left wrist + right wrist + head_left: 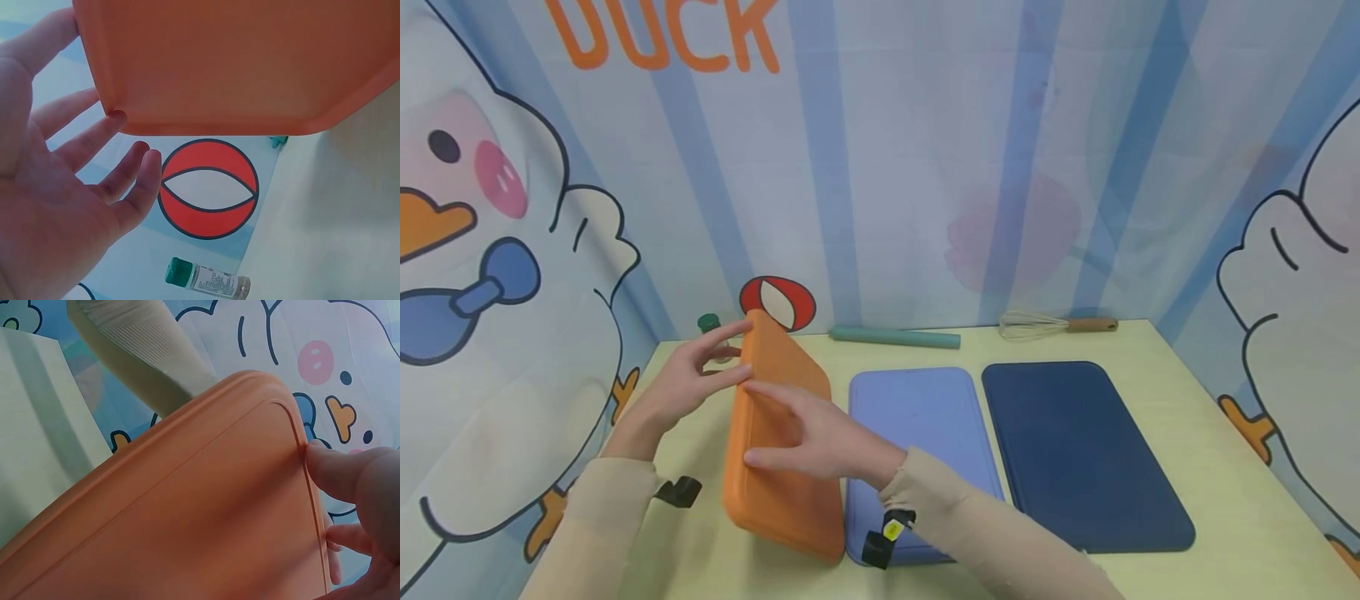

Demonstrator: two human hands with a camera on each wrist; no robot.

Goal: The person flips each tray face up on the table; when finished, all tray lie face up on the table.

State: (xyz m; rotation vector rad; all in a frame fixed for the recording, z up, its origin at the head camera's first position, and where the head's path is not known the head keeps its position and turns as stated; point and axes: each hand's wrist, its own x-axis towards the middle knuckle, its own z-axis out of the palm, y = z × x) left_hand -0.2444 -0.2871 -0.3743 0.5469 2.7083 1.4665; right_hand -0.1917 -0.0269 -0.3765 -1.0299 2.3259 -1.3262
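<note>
An orange cutting board (790,450) stands tilted on the left part of the table. My left hand (681,387) is at its far left edge. In the left wrist view, this hand's fingers (94,144) are spread, and one fingertip touches the board's underside by the rim. My right hand (827,433) reaches across the board's face, its thumb and forefinger fairly straight against the same raised edge. In the right wrist view, the thumb (328,469) touches the rim of the board (206,506). The other right fingers are mostly hidden.
A periwinkle board (917,433) and a navy board (1082,454) lie flat to the right. Along the back are a teal stick (895,337), a whisk (1060,325) and a green-capped spice bottle (209,279). A printed curtain (910,167) borders the table.
</note>
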